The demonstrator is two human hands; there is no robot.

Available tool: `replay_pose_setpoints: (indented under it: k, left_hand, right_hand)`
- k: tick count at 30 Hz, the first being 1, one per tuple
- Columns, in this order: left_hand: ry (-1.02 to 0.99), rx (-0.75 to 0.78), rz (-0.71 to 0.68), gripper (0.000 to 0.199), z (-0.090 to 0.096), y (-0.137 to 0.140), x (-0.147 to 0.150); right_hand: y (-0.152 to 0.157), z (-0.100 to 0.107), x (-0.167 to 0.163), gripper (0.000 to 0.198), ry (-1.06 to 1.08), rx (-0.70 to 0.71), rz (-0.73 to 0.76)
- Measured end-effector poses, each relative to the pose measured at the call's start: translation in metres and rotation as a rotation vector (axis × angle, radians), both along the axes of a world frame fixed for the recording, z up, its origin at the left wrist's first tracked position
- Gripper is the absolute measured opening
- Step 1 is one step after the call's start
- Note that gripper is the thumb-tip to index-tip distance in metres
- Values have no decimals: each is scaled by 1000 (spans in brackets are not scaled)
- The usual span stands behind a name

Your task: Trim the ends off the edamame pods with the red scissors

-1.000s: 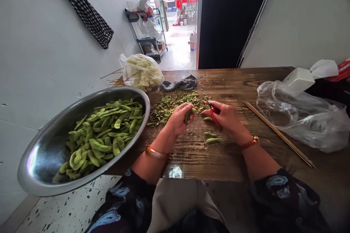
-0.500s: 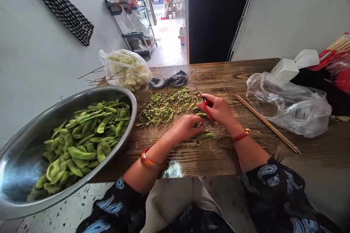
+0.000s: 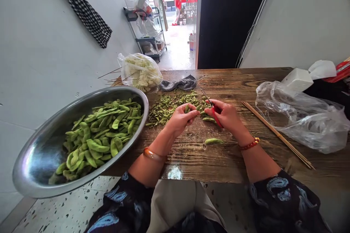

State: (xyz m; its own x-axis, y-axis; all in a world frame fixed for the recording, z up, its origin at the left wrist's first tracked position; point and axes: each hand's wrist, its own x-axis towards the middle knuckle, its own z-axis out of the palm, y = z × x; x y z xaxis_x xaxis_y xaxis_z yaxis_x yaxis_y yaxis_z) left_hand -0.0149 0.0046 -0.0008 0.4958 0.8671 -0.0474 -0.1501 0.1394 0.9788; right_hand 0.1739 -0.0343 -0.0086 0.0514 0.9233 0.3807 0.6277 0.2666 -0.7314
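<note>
Pinched in the fingers of my left hand (image 3: 182, 118) is a green edamame pod (image 3: 187, 109), partly hidden by the fingers. My right hand (image 3: 226, 116) is closed around red-handled scissors (image 3: 216, 115), their blades pointing up and away to the left. Beyond both hands lies a spread of small green trimmings (image 3: 172, 103). A few whole pods rest by my right hand, and a single edamame pod (image 3: 214, 141) lies nearer me on the wooden table (image 3: 188, 164). To the left, a large steel basin (image 3: 41, 153) holds a heap of edamame pods (image 3: 101, 134).
Behind the basin sits a clear bag of cauliflower (image 3: 142, 72), with a grey cloth (image 3: 179, 83) beside it. Wooden sticks (image 3: 279, 134) and a crumpled plastic bag (image 3: 308, 116) lie on the right. A shelved cart (image 3: 149, 38) stands near the doorway.
My left hand has risen from the tabletop with a pod between its fingers. My right hand still grips the scissors. The whole view has shifted, so things appear farther right.
</note>
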Motion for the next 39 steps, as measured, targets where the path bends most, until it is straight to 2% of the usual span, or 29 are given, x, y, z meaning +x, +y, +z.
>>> replay_pose_setpoints:
  k: [4,11,16,22,30,35,39]
  left_hand:
    - [-77,-65,67,41,0,0,0]
    - [-40,31,88,34,-4,-1,2]
    - [17,97,72,32,-2,-4,4]
    - [66,92,91,28,-2,-5,5]
    - [116,86,113,28,-6,2,2]
    - [-13,26,86,32,-7,3,1]
    - [-110,-54,135,37,-5,5,0]
  right_hand:
    - [-2,-1,-2,52,-48,-23,50]
    - [-3,-5,-7,51,-71,-51,148]
    - [-3,-7,-11,51,-98,-33,144]
    - [-1,-13,-11,47,-138,-5,151]
    - [-1,-11,-8,44,-151,-72,177]
    - [-1,-9,-8,45,-131,-83,150]
    - [-2,-7,-8,48,-105,-72,102]
